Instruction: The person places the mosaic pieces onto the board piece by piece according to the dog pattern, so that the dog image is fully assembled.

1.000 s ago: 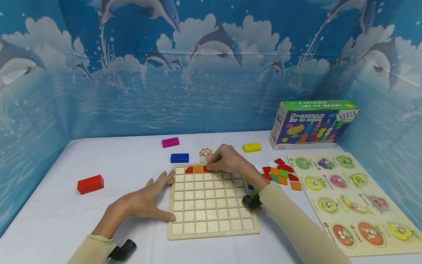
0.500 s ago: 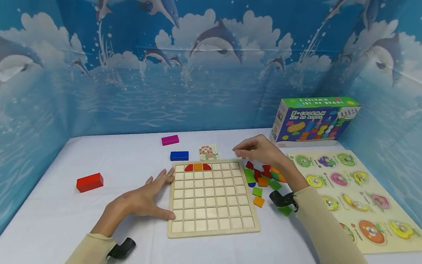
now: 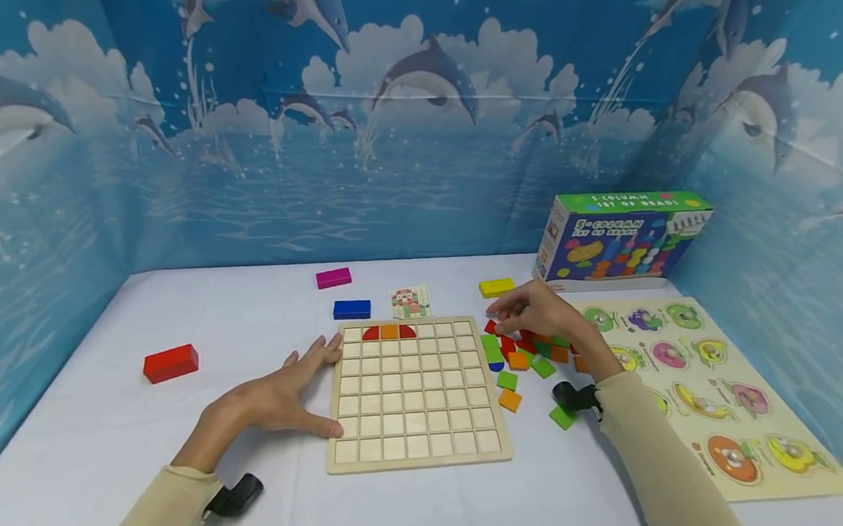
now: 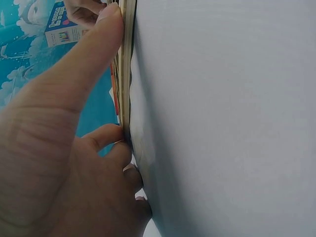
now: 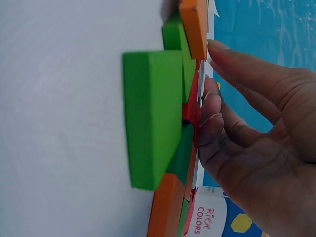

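A wooden grid board (image 3: 412, 397) lies flat on the white cloth. In its top row sit an orange square tile (image 3: 390, 332) and two red curved tiles (image 3: 371, 333), one on either side. My left hand (image 3: 276, 403) rests at the board's left edge, thumb and fingers spread and touching the rim. Over a loose heap of red, green and orange tiles (image 3: 518, 361), right of the board, hovers my right hand (image 3: 542, 312). Its thumb and fingers are bent and parted, with nothing visible between them. A green tile (image 5: 153, 118) stands out large in the right wrist view.
Behind the board lies a small pattern card (image 3: 411, 301). Blue (image 3: 352, 309), magenta (image 3: 333, 278), yellow (image 3: 496, 287) and red (image 3: 171, 363) blocks are spread around. At right are a fruit puzzle board (image 3: 766, 421) and a bead-set box (image 3: 622, 237).
My right hand has let go of the right-hand red tile in the top row and moved right, then down over the loose tiles. The left hand has stayed on the board's edge.
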Tool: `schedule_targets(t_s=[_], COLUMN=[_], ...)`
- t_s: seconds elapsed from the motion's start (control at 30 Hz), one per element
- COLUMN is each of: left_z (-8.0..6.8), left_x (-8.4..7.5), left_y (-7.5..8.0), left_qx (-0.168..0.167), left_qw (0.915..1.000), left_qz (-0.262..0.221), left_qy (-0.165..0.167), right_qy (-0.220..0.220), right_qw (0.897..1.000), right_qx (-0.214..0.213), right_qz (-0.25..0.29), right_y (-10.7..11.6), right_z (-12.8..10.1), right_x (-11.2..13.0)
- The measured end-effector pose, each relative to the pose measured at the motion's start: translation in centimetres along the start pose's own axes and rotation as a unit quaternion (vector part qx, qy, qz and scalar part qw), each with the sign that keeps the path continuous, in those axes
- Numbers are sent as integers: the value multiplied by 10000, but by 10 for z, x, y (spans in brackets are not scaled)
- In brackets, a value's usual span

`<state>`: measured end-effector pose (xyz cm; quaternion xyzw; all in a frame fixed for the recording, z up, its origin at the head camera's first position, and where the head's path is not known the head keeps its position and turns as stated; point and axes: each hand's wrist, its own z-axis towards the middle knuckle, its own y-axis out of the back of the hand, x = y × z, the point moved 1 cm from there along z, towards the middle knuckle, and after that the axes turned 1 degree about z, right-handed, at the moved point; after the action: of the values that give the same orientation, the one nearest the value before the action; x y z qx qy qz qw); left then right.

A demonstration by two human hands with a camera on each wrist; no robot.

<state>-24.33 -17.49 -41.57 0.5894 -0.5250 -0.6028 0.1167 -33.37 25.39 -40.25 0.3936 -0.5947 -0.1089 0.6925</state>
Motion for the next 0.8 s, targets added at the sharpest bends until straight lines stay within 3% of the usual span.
schedule_targets(t_s=[0.4, 0.67, 0.8], left_z=[1, 0, -1], left_x=[-1, 1, 1], left_y=[-1, -1, -1], left_qx=[-5, -17, -8], left_qw=[9999, 10000, 9999], left_qz=[-39, -27, -51], left_qy=[95, 72, 141], right_qy=[-439, -241, 90], right_qw=[9983, 9997, 9995], right_qx=[-80, -89, -13], right_qz=[-375, -19, 307], right_y=[-5, -3, -1], right_z=[4, 2, 2], right_x=[3, 5, 4])
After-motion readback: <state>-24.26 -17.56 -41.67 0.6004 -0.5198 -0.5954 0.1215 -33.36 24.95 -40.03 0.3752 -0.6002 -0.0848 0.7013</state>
